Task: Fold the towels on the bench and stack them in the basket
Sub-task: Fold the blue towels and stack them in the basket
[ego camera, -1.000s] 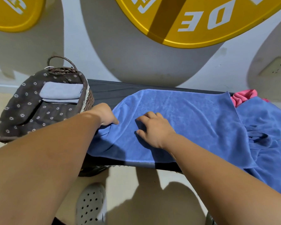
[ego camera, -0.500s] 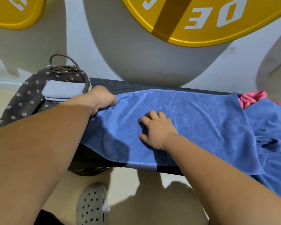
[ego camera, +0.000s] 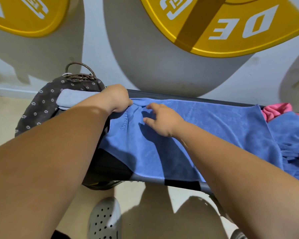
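Observation:
A blue towel [ego camera: 205, 128] lies spread flat across the black bench [ego camera: 183, 184]. My left hand [ego camera: 116, 98] pinches the towel's far left corner at the bench's back edge. My right hand [ego camera: 162, 119] hovers over the towel just right of it, fingers apart and holding nothing. The wicker basket [ego camera: 41, 107] with a brown flowered liner stands left of the bench, and a folded grey towel [ego camera: 71, 100] lies in it. More blue cloth [ego camera: 290, 144] and a pink towel [ego camera: 276, 111] are piled at the bench's right end.
Large yellow weight plates [ego camera: 231, 23] lean against the white wall behind the bench. My grey perforated shoe [ego camera: 104, 219] stands on the beige floor below the bench's front edge.
My left hand has carried the towel's left corner from the front edge toward the back of the bench. My right hand has lifted off the towel and moved toward the back left.

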